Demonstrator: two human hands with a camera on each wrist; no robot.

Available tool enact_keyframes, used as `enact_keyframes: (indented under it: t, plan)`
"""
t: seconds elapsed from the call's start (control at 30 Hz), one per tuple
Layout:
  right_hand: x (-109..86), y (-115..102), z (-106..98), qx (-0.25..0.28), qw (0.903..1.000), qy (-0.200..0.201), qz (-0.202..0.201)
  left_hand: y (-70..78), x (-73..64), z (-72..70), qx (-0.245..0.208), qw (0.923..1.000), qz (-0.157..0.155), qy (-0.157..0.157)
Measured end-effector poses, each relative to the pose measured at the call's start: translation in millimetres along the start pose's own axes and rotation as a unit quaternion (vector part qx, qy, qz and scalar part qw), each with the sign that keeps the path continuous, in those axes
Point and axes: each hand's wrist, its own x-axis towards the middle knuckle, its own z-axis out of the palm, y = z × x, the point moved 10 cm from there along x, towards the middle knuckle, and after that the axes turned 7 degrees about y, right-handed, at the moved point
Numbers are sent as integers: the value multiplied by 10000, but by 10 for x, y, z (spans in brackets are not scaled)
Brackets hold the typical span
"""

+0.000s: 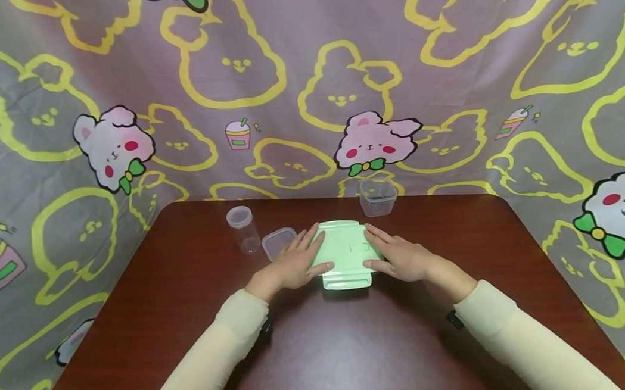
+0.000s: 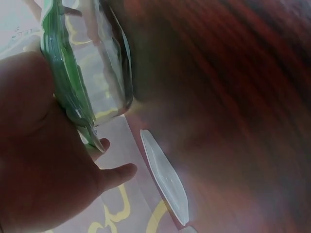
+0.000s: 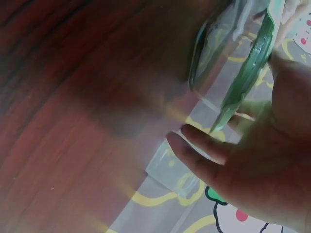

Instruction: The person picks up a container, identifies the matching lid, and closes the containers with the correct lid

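Observation:
A light green lid (image 1: pixel 345 249) with side flaps covers a clear food container (image 2: pixel 99 63) in the middle of the table. My left hand (image 1: pixel 294 263) rests on the lid's left side, fingers stretched out and thumb on top. On the right side, my right hand (image 1: pixel 405 258) touches the lid in the same way, with its fingers extended past the edge in the right wrist view. The container's clear wall shows below the green rim (image 3: pixel 245 73). In the head view the lid hides most of the container.
A clear jar with a whitish cap (image 1: pixel 246 232) stands at the back left. Beside it, a flat translucent lid (image 1: pixel 278 243) lies near my left fingers. Toward the back edge is a clear plastic tub (image 1: pixel 378 200). A patterned cloth (image 1: pixel 286 119) hangs behind the brown table (image 1: pixel 190 304).

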Motion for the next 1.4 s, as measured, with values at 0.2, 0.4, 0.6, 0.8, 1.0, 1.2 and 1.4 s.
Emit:
enact_keyframes:
  t: [0.2,0.4,0.6,0.8,1.0,1.2,1.4]
  plan:
    - [-17,62,-68,-540,9963,485,454,21,-2,-62,-86,9998,-95,161]
    - [-93,32,-229,-1055,9848,1202,684,54,-33,-117,-92,9980,-148,601]
    - [-115,0,-269,-951,9833,1375,722,7,-89,-184,-60,9938,-256,1082]
    - [-73,18,-250,-681,9877,1206,722,-71,-148,-425,57,9810,-500,1875]
    - [-68,66,-216,-343,9899,1036,909,-54,-235,-530,356,9683,-488,2424]
    - [-50,86,-209,-265,9897,995,996,10,-297,-620,671,9562,-516,2803]
    - [-55,127,-185,-349,9889,842,1175,-5,-323,-627,1046,9521,-816,2754]
